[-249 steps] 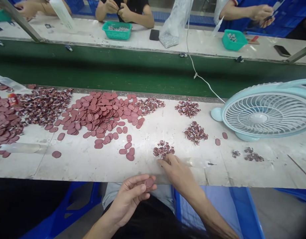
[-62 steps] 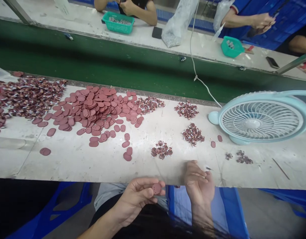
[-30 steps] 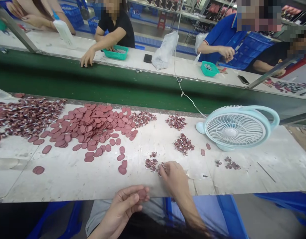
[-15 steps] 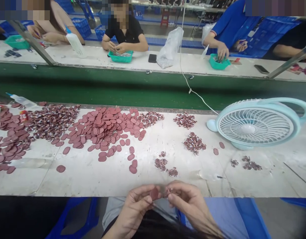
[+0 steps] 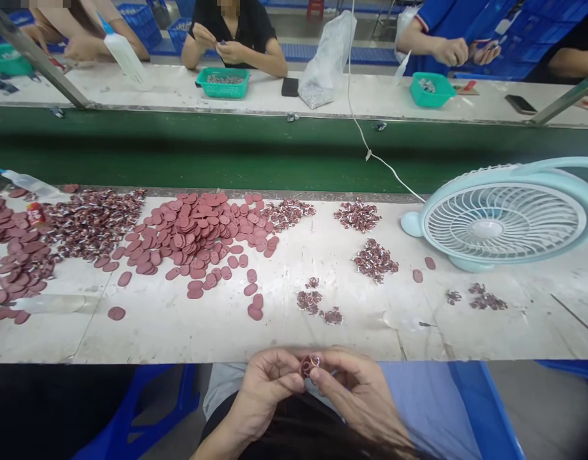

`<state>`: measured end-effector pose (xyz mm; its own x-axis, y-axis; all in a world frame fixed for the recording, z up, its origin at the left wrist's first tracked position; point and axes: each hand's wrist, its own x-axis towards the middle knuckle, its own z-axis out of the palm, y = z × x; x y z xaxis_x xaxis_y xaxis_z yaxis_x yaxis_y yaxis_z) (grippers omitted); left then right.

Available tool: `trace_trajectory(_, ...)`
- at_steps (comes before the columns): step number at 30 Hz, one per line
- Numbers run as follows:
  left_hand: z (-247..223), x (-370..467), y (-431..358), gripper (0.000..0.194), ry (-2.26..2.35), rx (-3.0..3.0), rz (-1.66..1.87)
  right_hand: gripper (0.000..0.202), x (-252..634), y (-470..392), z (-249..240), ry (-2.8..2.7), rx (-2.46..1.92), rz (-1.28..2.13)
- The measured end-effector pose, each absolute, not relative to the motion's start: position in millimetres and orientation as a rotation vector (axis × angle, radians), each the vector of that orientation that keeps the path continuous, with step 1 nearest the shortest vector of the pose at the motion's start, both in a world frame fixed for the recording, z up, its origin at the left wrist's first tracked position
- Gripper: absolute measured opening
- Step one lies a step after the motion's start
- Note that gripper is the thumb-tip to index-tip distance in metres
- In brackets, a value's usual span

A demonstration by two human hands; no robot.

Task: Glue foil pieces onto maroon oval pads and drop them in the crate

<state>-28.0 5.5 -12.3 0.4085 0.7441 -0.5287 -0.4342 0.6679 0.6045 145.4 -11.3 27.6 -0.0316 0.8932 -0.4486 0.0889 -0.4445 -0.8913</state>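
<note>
My left hand (image 5: 269,386) pinches a reddish-brown oval disc (image 5: 304,367) by its edge, just in front of the table edge. Against it, my right hand (image 5: 354,383) holds a small brown-and-white piece (image 5: 315,361) between thumb and forefinger. The fingertips of both hands meet, so parts of both items are hidden. Beyond my hands lie small clusters of similar brown-and-white pieces (image 5: 309,301). A large heap of reddish-brown oval discs (image 5: 193,223) spreads to the left, beside a dense pile of the small pieces (image 5: 90,220).
A pale blue fan (image 5: 504,220) stands at the right, its white cord (image 5: 394,176) running up and back. Clear squeeze bottles (image 5: 30,184) lie at the left. Across a green divider (image 5: 179,150), several people work at another table with green baskets (image 5: 223,83).
My hands have come together, bringing the small piece against the disc, which has turned. The view has tilted down a little. Across the way, two people's hands have lifted away from their baskets.
</note>
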Motion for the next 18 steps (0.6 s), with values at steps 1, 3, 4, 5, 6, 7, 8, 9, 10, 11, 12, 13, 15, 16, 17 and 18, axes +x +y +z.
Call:
trace_trajectory(1,-12.6,-27.5,5.0,0.015,0.877,0.422,0.773,0.024,145.9,-10.7,28.3,-1.059,-1.593,1.542)
trace_trajectory(3,-13.7,-25.8,3.8,0.015,0.904,0.435,0.780,0.023,146.6,-10.3,27.5,-1.058,-1.600,1.535)
trace_trajectory(4,-14.4,-24.8,3.0,0.015,0.921,0.434,0.785,0.022,146.8,-10.5,26.1,-1.040,-1.593,1.540)
trace_trajectory(5,-15.2,-23.8,2.2,0.015,0.936,0.430,0.790,0.021,146.8,-10.8,24.3,-1.013,-1.580,1.555)
trace_trajectory(6,-16.0,-22.7,1.5,0.015,0.954,0.425,0.795,0.021,146.6,-11.1,22.3,-0.977,-1.560,1.582)
trace_trajectory(7,-16.7,-21.8,0.8,0.015,0.973,0.419,0.801,0.021,146.2,-11.5,20.3,-0.937,-1.538,1.610)
trace_trajectory(8,-17.3,-21.0,0.3,0.015,0.991,0.411,0.808,0.021,145.7,-11.7,18.3,-0.899,-1.518,1.632)
trace_trajectory(9,-17.7,-20.4,0.0,0.015,1.006,0.402,0.814,0.021,145.1,-12.0,16.6,-0.868,-1.505,1.643)
trace_trajectory(10,-18.1,-20.0,-0.1,0.015,1.019,0.393,0.818,0.022,144.4,-12.2,15.1,-0.846,-1.496,1.651)
trace_trajectory(11,-18.5,-19.9,-0.1,0.015,1.026,0.391,0.822,0.022,143.9,-12.4,13.8,-0.828,-1.488,1.656)
trace_trajectory(12,-18.8,-19.9,0.1,0.015,1.028,0.395,0.824,0.022,143.5,-12.7,12.6,-0.810,-1.479,1.656)
trace_trajectory(13,-19.3,-20.0,0.2,0.015,1.026,0.405,0.826,0.021,143.2,-13.1,11.5,-0.792,-1.469,1.655)
trace_trajectory(15,-20.4,-19.7,0.0,0.014,1.022,0.427,0.829,0.020,142.8,-13.9,9.7,-0.761,-1.447,1.653)
trace_trajectory(16,-21.1,-19.0,-0.6,0.013,1.020,0.433,0.833,0.020,142.7,-14.3,9.0,-0.748,-1.439,1.656)
trace_trajectory(17,-21.9,-17.9,-1.6,0.013,1.018,0.437,0.839,0.020,142.5,-14.5,8.4,-0.736,-1.434,1.658)
trace_trajectory(18,-22.7,-16.4,-3.0,0.013,1.016,0.441,0.849,0.020,142.3,-14.6,7.9,-0.726,-1.435,1.657)
